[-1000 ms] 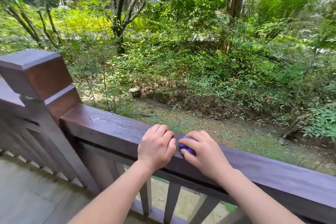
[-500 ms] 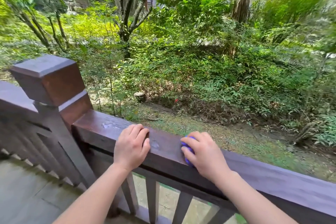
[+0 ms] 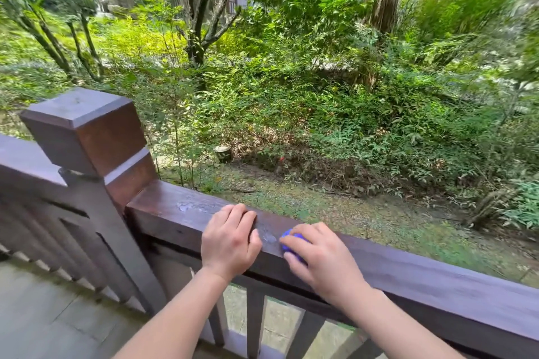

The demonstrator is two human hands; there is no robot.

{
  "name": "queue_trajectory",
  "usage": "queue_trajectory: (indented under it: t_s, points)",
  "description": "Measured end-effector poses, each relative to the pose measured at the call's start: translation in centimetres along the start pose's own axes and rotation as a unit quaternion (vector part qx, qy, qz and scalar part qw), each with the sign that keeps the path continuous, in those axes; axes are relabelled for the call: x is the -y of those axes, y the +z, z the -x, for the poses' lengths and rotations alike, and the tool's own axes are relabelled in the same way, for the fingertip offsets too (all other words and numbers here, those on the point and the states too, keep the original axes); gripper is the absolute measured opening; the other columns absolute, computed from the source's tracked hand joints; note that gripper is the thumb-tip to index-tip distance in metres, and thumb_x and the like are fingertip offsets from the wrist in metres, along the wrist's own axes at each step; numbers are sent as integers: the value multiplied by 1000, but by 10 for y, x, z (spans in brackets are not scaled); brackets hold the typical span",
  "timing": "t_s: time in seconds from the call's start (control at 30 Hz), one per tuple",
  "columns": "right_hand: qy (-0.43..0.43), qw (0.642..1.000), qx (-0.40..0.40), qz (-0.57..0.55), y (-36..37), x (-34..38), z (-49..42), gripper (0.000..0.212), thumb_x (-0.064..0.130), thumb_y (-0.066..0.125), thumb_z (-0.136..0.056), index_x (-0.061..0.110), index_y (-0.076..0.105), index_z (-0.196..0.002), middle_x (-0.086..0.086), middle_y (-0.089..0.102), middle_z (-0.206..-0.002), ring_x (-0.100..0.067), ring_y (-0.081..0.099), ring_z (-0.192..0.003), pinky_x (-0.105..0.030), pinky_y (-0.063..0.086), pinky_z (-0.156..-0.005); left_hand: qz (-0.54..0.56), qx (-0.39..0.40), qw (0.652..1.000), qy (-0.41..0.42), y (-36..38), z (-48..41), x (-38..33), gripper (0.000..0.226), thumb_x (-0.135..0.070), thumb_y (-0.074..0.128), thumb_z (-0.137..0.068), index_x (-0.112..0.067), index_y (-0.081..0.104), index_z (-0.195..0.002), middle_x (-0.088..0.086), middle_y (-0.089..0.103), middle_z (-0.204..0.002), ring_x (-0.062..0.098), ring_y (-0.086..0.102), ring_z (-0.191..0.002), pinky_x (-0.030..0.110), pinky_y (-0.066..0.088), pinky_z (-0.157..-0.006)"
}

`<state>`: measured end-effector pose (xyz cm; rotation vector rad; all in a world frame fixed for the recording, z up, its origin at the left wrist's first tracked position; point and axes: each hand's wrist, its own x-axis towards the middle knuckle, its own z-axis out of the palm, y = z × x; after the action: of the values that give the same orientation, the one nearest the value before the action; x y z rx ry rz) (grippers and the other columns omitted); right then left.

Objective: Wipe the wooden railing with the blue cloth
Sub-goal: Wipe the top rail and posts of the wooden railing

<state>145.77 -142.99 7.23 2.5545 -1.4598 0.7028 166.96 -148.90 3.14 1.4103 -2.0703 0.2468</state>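
Corner post [image 3: 84, 131] far left. Next, left grip [image 3: 230, 242] curls over the railing [image 3: 437, 280], bracing. Then right grip [image 3: 323, 259] bunches the blue cloth [image 3: 291, 236] on the rail top. It looks soft and light: best held wadded and pressed flat.

The cloth [image 3: 289, 247] under the fingers [image 3: 313, 232] of the right hand [image 3: 323, 259] was vivid blue. The railing [image 3: 437, 280] beneath them was dark brown with a purplish sheen, a pale smear [image 3: 268, 236] just left of them.
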Motion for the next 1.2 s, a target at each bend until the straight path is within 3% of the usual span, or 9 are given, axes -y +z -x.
queue_trajectory:
  t_s: [0.1, 0.23, 0.37, 0.53, 0.67, 0.8, 0.93, 1.1, 1.2]
  points:
    - [130, 990, -48, -4, -3, -8, -22, 17, 29, 65, -87, 20, 71, -101, -1, 67, -97, -29, 54, -81, -40, 51, -77, -2, -2, 1000, 3, -2, -2, 1, 27, -33, 49, -86, -15, 66, -96, 6, 66, -106, 33, 61, -101, 43, 52, -84]
    - [24, 1000, -6, -8, 13, 18, -25, 20, 32, 60, -87, 23, 67, -103, 0, 65, -101, -27, 54, -82, -37, 49, -78, 25, 20, 999, 13, -12, -4, -1, 27, -34, 48, -89, -13, 65, -96, 5, 64, -101, 33, 59, -98, 48, 42, -109]
    - [141, 989, -23, -20, 5, 3, -46, 22, 31, 65, -88, 20, 70, -107, -2, 66, -101, -30, 55, -86, -38, 49, -81, 44, -96, 993, 47, -48, -15, 23, 32, -28, 56, -85, -10, 68, -109, 7, 64, -106, 28, 57, -106, 54, 35, -116]
    - [-6, 1000, 10, -7, 26, 30, -56, 20, 34, 59, -89, 22, 67, -102, 1, 65, -103, -28, 55, -85, -38, 50, -79, -178, -187, 966, 8, -132, -72, 99, 31, -25, 53, -84, -7, 64, -107, 19, 59, -118, 38, 51, -117, 57, 27, -120]
    - [82, 997, -10, -3, 23, 26, -73, 20, 33, 56, -92, 20, 68, -100, -1, 65, -98, -29, 53, -84, -41, 49, -79, -285, -128, 946, -88, -176, -111, 153, 41, -29, 50, -86, -2, 59, -115, 29, 55, -131, 46, 45, -129, 58, 27, -117]
    - [-29, 999, 22, -4, 32, 34, -64, 21, 36, 53, -92, 24, 65, -103, 2, 64, -103, -26, 53, -84, -38, 50, -78, -297, -83, 940, -145, -182, -115, 179, 47, -38, 40, -91, 0, 60, -110, 28, 64, -109, 44, 59, -103, 54, 46, -96]
    - [59, 998, -2, -14, 30, 25, -79, 22, 35, 55, -93, 23, 67, -106, 1, 64, -102, -27, 52, -87, -38, 48, -82, -306, -157, 932, -114, -173, -116, 189, 38, -35, 47, -91, -5, 66, -106, 17, 71, -101, 38, 65, -96, 47, 50, -90]
    - [-46, 999, 21, -18, 38, 37, -69, 20, 36, 54, -92, 24, 64, -105, 3, 63, -105, -26, 54, -86, -38, 50, -80, -295, -241, 921, -75, -165, -115, 196, 32, -32, 53, -88, -8, 68, -102, 14, 73, -98, 35, 67, -94, 46, 52, -90]
    - [36, 999, -5, -23, 33, 24, -82, 21, 34, 60, -91, 22, 67, -106, 1, 64, -102, -27, 54, -86, -39, 50, -81, -301, -253, 917, -68, -165, -115, 196, 31, -30, 56, -86, -8, 68, -103, 14, 74, -99, 35, 68, -94, 46, 53, -90]
